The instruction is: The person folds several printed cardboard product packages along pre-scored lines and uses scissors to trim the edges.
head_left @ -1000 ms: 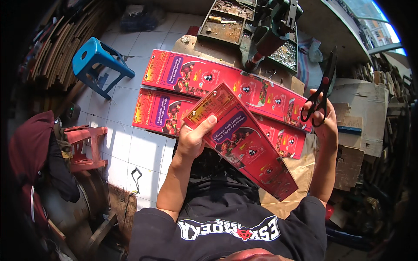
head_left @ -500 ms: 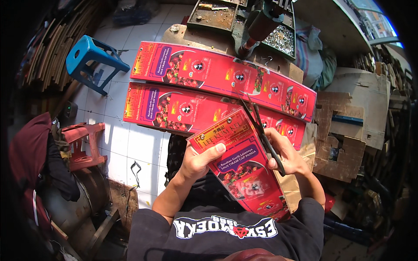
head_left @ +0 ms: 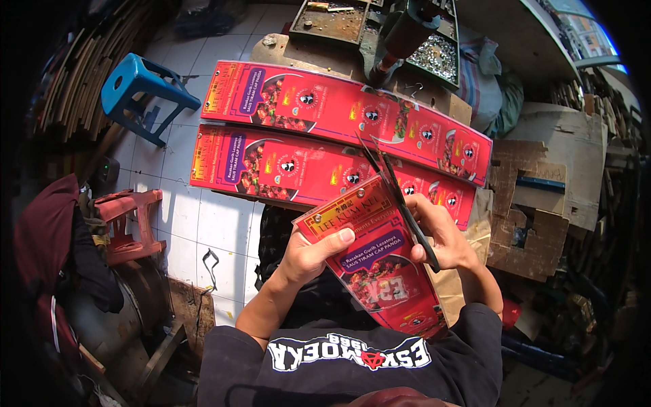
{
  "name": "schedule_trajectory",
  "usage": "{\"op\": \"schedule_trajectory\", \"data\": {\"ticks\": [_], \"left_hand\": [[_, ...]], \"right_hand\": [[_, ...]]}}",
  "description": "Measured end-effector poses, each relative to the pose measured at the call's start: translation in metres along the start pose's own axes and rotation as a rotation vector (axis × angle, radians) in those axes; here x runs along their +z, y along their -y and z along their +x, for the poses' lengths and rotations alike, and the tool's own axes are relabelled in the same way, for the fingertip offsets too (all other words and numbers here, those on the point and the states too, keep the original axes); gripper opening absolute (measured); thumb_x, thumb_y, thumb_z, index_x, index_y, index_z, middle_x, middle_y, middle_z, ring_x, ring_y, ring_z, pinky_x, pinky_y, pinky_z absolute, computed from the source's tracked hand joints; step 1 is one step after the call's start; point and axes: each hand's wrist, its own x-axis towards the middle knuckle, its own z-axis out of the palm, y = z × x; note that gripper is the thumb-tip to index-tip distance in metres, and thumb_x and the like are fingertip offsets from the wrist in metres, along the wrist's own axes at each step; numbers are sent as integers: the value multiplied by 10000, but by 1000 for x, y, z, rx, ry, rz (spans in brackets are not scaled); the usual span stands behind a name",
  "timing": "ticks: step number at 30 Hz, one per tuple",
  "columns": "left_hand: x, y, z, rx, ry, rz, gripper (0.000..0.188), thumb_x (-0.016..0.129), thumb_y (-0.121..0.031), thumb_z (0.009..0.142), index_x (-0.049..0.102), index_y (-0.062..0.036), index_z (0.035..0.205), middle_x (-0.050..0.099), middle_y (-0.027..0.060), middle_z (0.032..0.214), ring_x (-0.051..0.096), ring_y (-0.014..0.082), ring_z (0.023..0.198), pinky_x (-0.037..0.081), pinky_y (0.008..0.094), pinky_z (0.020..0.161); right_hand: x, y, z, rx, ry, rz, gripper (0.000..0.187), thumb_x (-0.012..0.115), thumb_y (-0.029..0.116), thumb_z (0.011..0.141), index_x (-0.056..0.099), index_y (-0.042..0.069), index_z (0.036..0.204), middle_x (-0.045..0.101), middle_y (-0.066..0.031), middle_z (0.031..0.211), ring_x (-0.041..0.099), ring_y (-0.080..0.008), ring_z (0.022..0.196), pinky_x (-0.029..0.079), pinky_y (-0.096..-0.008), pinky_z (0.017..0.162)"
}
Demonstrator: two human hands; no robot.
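Red printed strip pinched in left hand, thumb on top, long axis running from the chest up-left. Right hand wrapped round black scissors (blades parted), at the strip's right edge, nearer the cut.

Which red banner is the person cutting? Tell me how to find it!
Find the two long red banners lying flat side by side in front of the person. Nearer than those, a third red banner strip is held up by the left hand, while the right hand works black scissors at its top edge. It alone is lifted and gripped, with round metal eyelets along its end.
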Motion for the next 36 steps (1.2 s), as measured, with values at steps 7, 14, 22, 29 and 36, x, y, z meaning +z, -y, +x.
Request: {"op": "schedule_trajectory", "data": {"ticks": [7, 14, 22, 29, 36], "left_hand": [[2, 0, 0, -34, 38, -30, 403, 617, -62, 846, 539, 54, 1224, 627, 134, 1116, 593, 173, 1013, 471, 317, 893], [5, 1, 0, -48, 51, -45, 416, 613, -61, 847, 518, 56, 1235, 621, 140, 1121, 598, 188, 1014, 477, 328, 895], [5, 1, -2, -35, 42, -56, 413, 615, -57, 846, 520, 52, 1233, 620, 143, 1125, 601, 192, 1014, 478, 328, 896], [-2, 4, -2, -33, 34, -65, 414, 617, -55, 844, 520, 49, 1233, 621, 142, 1122, 600, 191, 1019, 473, 331, 903], [1, 3, -1, 14, 11, -37, 378, 619, -62, 848, 543, 48, 1201, 630, 133, 1102, 601, 181, 1007, 472, 325, 895]], "right_hand": [[-3, 1, -4, -55, -12, -4, 731, 749, 490, 737, 460, -41, 1149, 636, -120, 844, 626, -155, 771, 488, -292, 723], [-4, -2, -10, -74, -4, -42, 632, 750, 401, 768, 475, -30, 1141, 630, -93, 737, 623, -138, 683, 465, -280, 641], [0, -4, -11, -101, -5, -34, 595, 729, 385, 792, 476, -25, 1139, 620, -88, 717, 602, -135, 642, 444, -282, 598], [4, -10, -12, -91, -35, -49, 611, 722, 399, 799, 480, -24, 1168, 598, -59, 709, 570, -104, 633, 432, -268, 591], [5, 6, -8, 34, -104, 126, 627, 753, 401, 772, 487, 10, 1183, 545, 2, 768, 531, -77, 702, 417, -238, 637]]}}
